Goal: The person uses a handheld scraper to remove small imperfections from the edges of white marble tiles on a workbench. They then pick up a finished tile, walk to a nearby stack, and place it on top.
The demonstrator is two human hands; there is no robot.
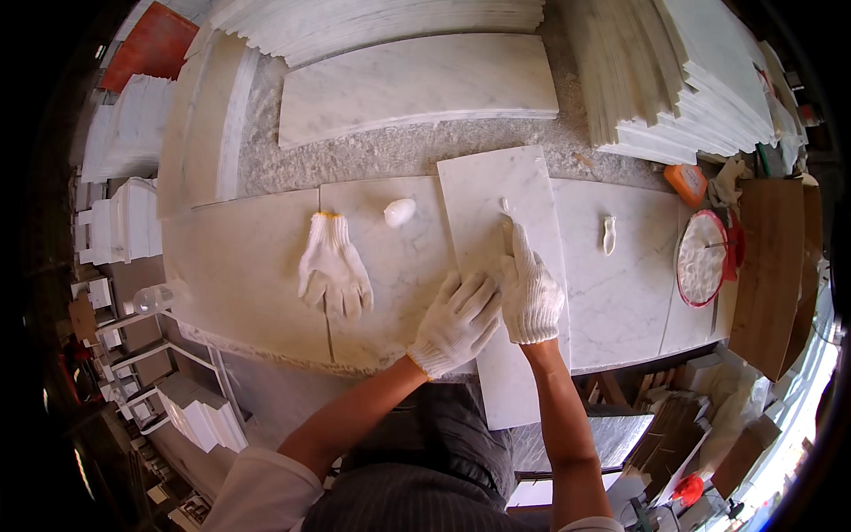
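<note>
Left hand (456,326), gloved, palm down, fingers extended on the pale slab (479,213), nothing grasped. Right hand (532,297), also gloved, has its index finger stretched forward along the slab, other fingers curled under. Something thin and dark shows near that fingertip; I can't tell if it's a held tool, or how tight the curl is.

Slab: long, narrow, white stone with faint grey veining, straight edges. It lies flat, slightly askew, across the stone worktop (253,266) in front of the wearer, near end overhanging the front edge toward the body. I see a small white dab (505,205) on it, just beyond the right fingertip.

Containers: round red-rimmed tub (680,262) at right, with white paste inside, surface lumpy, and a thin dark stick across it. Orange container (686,184) just beyond the tub; contents hidden from me. Clear bottle (154,300) at the worktop's left edge; can't make out what's in it. Brown box (762,266) right of the tub, inside not readable from my view.
</note>
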